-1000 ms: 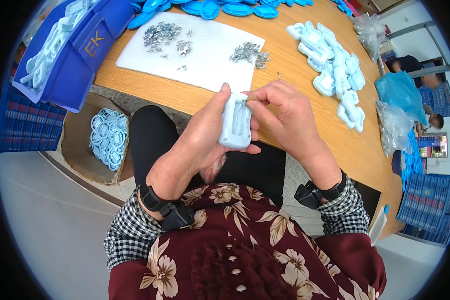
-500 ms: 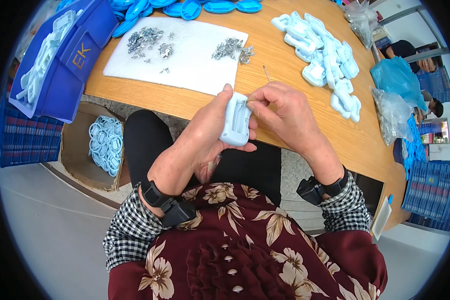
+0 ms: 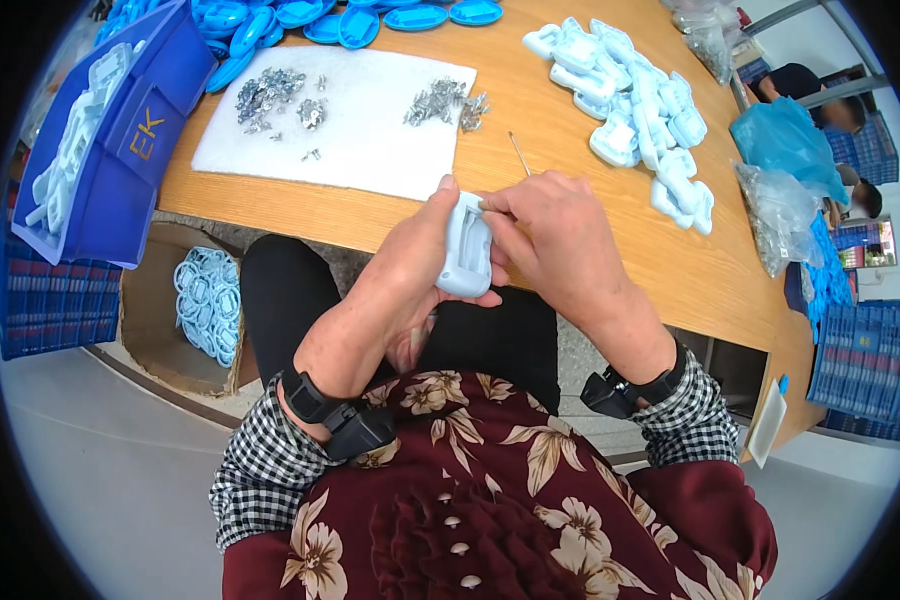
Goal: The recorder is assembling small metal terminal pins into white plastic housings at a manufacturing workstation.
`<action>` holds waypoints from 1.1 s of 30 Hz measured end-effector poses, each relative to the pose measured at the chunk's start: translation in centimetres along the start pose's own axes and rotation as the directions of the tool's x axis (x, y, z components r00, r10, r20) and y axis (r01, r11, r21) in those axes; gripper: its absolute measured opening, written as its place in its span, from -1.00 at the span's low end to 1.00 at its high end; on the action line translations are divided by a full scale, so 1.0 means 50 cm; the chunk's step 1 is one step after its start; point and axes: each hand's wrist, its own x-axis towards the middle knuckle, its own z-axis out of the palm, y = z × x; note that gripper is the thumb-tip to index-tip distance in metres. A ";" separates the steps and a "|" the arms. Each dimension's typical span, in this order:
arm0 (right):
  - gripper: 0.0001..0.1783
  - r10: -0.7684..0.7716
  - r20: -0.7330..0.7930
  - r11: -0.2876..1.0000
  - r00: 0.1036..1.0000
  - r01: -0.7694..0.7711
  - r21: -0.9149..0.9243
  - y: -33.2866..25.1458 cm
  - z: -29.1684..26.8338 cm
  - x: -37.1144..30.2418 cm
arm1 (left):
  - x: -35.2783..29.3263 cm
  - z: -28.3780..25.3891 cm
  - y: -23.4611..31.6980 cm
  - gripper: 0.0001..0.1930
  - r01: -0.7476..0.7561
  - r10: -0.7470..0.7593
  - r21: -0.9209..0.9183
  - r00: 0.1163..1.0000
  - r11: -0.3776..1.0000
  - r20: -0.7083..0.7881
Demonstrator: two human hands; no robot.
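Note:
My left hand (image 3: 410,240) is closed around a light blue plastic casing (image 3: 467,262), with the thumb along its left edge. The casing tilts upward, and a long recess shows in its face. At its upper right end, the fingers of my right hand (image 3: 560,235) are pinched together against the recess. Whatever small thing they may hold is hidden. A thin metal rod (image 3: 518,153) shows just beyond my right knuckles; I cannot tell whether it lies on the table or is in that hand. Small metal parts (image 3: 433,102) lie in piles on a white foam sheet (image 3: 370,160).
Light blue casings (image 3: 630,100) are heaped on the wooden table (image 3: 560,290) to the right. Bright blue oval parts (image 3: 358,27) crowd the far edge. A blue bin (image 3: 170,110) and a cardboard box (image 3: 150,320) stand left. Bags (image 3: 785,150) and two people are at the right.
My right fingers have shifted toward the top end of the casing, and the hand has turned slightly over it. The left hand keeps its hold. The whole view has shifted a little.

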 end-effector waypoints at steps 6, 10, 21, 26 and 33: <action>-0.77 -0.095 -0.006 0.993 0.995 0.096 0.064 -0.012 -0.006 -0.014 | 0.003 -0.004 0.000 -0.36 -0.009 0.009 -0.078 1.000 0.997 0.004; -0.75 0.164 -0.058 0.936 0.985 -0.137 0.326 0.004 0.003 -0.015 | 0.002 -0.006 0.001 -0.37 -0.044 0.065 -0.140 0.986 0.989 0.153; -0.68 0.414 0.380 0.496 0.827 -0.555 0.668 -0.011 -0.005 -0.013 | -0.008 -0.008 -0.004 -0.33 -0.064 0.079 -0.089 0.981 0.994 0.178; -0.69 0.404 0.381 0.438 0.832 -0.542 0.717 -0.001 0.006 -0.016 | -0.009 -0.010 -0.008 -0.36 -0.050 0.070 -0.092 0.970 0.994 0.235; -0.71 0.345 0.409 0.416 0.845 -0.528 0.740 0.054 0.039 -0.025 | -0.014 -0.020 -0.022 -0.43 -0.177 0.177 -0.017 0.972 0.984 0.155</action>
